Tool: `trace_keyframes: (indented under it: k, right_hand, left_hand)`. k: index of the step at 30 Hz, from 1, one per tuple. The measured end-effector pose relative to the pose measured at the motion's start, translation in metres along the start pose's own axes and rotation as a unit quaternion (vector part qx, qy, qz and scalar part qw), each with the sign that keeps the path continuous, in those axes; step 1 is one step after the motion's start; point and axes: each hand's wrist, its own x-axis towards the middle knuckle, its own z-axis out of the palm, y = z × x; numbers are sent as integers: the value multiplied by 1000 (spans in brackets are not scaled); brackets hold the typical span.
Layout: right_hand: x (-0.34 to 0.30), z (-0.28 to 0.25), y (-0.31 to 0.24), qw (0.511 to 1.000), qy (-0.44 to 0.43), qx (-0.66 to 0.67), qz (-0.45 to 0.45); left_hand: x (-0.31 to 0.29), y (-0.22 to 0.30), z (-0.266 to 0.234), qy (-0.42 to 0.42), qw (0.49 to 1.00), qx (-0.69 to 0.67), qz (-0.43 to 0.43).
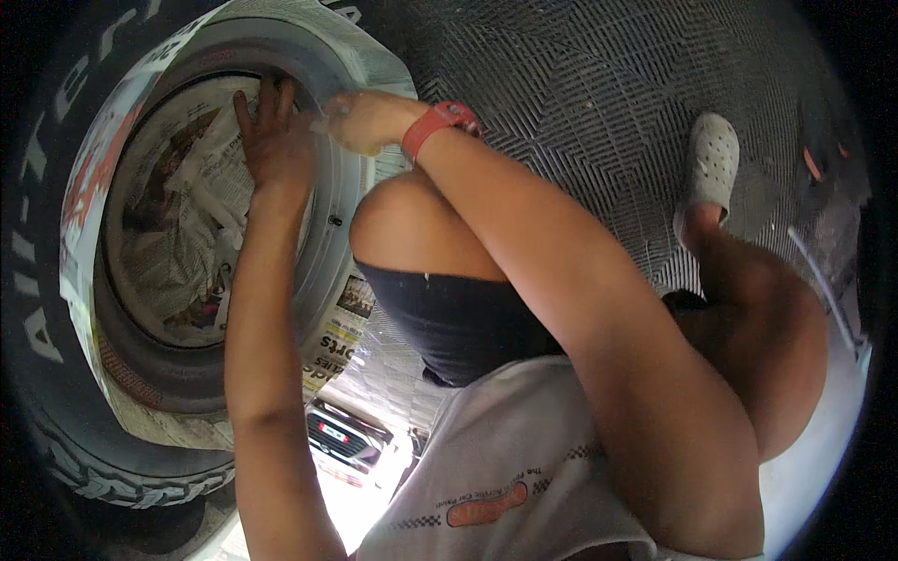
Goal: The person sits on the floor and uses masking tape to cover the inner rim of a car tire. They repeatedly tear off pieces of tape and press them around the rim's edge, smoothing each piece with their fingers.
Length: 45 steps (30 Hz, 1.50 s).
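A large tyre (42,234) with raised pale lettering surrounds a grey wheel rim (332,201). Crumpled newspaper (192,201) fills the rim's round middle, and a band of paper (89,187) stands between rim and tyre. My left hand (279,140) reaches inside the rim, its fingers spread over the newspaper's upper right part. Close by on the right, my right hand (360,122) is at the rim's edge, fingers curled together. Something small and greyish shows at its fingertips, too blurred to name. A red wristband (444,126) circles my right wrist.
My bent knee (402,224) rises just right of the wheel. More newspaper (337,341) hangs below the rim. Ribbed dark matting (561,84) covers the floor, where a pale perforated clog (713,159) is on a foot. A vehicle front (346,435) appears in bright light beyond.
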Motion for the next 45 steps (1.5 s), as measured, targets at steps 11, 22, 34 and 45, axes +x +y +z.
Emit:
trace_keyframes:
  k: [11, 22, 34, 45]
  right_hand:
    - [-27, -12, 39, 994, 82, 75, -21]
    - [-19, 4, 62, 987, 62, 140, -39]
    - [-11, 51, 32, 944, 218, 248, -5]
    - [37, 31, 38, 975, 204, 31, -77]
  left_hand:
    - [15, 7, -22, -34, 997, 72, 18]
    - [11, 5, -37, -73, 979, 189, 31]
    - [7, -5, -14, -41, 976, 176, 122]
    - [26, -30, -6, 56, 969, 104, 218]
